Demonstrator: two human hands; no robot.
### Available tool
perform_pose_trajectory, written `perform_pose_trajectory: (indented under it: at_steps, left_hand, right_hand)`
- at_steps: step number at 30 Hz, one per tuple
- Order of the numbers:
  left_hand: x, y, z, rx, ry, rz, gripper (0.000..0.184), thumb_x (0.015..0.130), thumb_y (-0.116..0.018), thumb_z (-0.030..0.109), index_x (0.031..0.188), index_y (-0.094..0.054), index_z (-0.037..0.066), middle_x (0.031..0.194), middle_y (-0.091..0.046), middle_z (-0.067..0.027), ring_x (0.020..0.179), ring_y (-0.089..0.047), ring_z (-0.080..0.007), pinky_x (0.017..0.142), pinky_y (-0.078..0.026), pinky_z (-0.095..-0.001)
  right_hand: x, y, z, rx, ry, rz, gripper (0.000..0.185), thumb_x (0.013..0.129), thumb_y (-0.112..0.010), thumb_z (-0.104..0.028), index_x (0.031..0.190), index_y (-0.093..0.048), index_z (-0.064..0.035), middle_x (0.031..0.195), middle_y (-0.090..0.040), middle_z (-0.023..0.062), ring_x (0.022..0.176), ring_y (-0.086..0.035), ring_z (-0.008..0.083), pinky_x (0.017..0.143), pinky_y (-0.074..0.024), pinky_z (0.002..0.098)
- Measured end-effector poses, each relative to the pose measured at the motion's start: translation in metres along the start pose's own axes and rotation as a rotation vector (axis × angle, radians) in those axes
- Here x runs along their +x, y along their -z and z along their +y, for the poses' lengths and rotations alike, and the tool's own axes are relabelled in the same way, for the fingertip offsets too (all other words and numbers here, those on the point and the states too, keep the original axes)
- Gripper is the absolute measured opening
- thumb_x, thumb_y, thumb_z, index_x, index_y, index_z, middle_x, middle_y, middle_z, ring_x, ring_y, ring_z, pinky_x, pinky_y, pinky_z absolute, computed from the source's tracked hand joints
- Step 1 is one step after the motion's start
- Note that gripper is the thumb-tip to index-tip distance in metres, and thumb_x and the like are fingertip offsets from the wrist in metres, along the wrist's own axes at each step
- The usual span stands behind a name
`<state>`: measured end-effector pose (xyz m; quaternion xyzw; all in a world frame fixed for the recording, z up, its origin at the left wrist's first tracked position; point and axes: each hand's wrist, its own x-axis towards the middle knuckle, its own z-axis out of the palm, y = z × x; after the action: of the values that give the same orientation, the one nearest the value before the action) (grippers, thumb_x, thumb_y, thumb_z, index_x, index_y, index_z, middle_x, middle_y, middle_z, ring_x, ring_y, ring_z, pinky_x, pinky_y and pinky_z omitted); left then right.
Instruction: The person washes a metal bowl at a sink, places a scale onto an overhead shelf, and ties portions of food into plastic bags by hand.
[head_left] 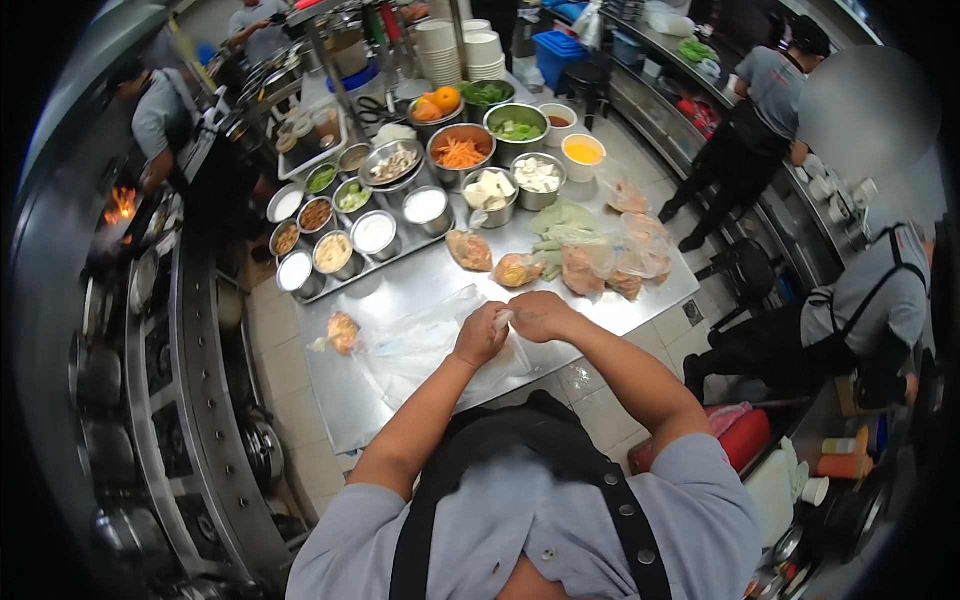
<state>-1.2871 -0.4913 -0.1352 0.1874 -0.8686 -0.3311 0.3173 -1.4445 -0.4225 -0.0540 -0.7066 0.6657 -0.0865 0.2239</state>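
Over the front of the steel table (pixel 345 420), my left hand (pixel 482 334) and my right hand (pixel 540 317) meet, both with fingers closed on a bit of clear plastic (pixel 503 318) between them. Under and left of my hands lie flat clear plastic bags (pixel 410 345). Just beyond my hands sit filled, knotted bags, one (pixel 518 269) nearest and another (pixel 469 251) behind it. More filled bags (pixel 585 270) lie to the right, beside a crumpled green cloth (pixel 562 222). A small tied bag (pixel 342 332) rests at the table's left.
Metal bowls of food, among them shredded carrot (pixel 461 152) and white cubes (pixel 538 175), crowd the table's far side. Stoves (pixel 165 360) line the left, where a person works near a flame (pixel 120 205). People (pixel 750 120) stand at the right shelves.
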Motion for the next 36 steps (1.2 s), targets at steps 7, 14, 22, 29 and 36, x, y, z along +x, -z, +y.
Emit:
perform_pose_trajectory:
  at_steps: [7,14,22,29,36]
  left_hand:
    - [0.001,0.058,0.045,0.289,-0.150,-0.097,0.014,0.079,-0.067,0.016,0.087,-0.060,0.006,0.095,-0.053,-0.0099,0.092,-0.052,-0.0290,0.076,-0.042,-0.0367]
    - [0.032,0.075,0.085,0.009,0.090,-0.101,0.018,0.077,-0.074,0.017,0.081,-0.063,0.003,0.078,-0.053,-0.0104,0.070,-0.054,-0.0291,0.063,-0.045,-0.0360]
    - [0.102,0.052,0.135,-0.694,0.142,0.205,0.012,0.078,-0.064,0.003,0.090,-0.067,0.001,0.080,-0.063,-0.0063,0.072,-0.057,-0.0112,0.066,-0.046,-0.0246]
    - [0.068,0.079,0.136,-0.425,-0.011,0.098,0.017,0.080,-0.067,0.018,0.083,-0.059,0.004,0.089,-0.054,-0.0046,0.080,-0.053,-0.0158,0.068,-0.043,-0.0281]
    - [-0.019,0.069,0.072,-0.681,0.431,0.366,0.006,0.087,-0.061,0.008,0.092,-0.062,0.004,0.089,-0.060,-0.0025,0.079,-0.056,-0.0110,0.070,-0.045,-0.0255]
  right_hand:
    - [-0.040,0.018,0.014,1.114,-0.212,-0.151,0.017,0.084,-0.052,-0.022,0.077,-0.053,-0.0065,0.061,-0.044,-0.0018,0.053,-0.038,0.0082,0.047,-0.0295,0.0228]
    - [-0.059,0.019,0.039,1.657,-0.225,-0.001,0.015,0.085,-0.048,-0.017,0.074,-0.050,-0.0079,0.059,-0.043,-0.0020,0.047,-0.034,0.0071,0.043,-0.0273,0.0223]
    - [-0.074,0.003,-0.008,2.018,0.193,0.192,0.026,0.093,-0.056,-0.027,0.104,-0.054,-0.0042,0.092,-0.056,0.0042,0.080,-0.054,0.0124,0.067,-0.0442,0.0258]
    - [-0.038,0.049,0.027,1.315,0.217,0.331,0.008,0.085,-0.065,-0.009,0.087,-0.068,-0.0021,0.082,-0.065,0.0051,0.074,-0.062,0.0147,0.070,-0.0509,0.0269]
    - [-0.011,0.065,-0.072,0.396,0.306,0.219,0.015,0.083,-0.064,-0.011,0.095,-0.071,-0.0048,0.079,-0.064,0.0154,0.076,-0.062,0.0304,0.068,-0.0481,0.0375]
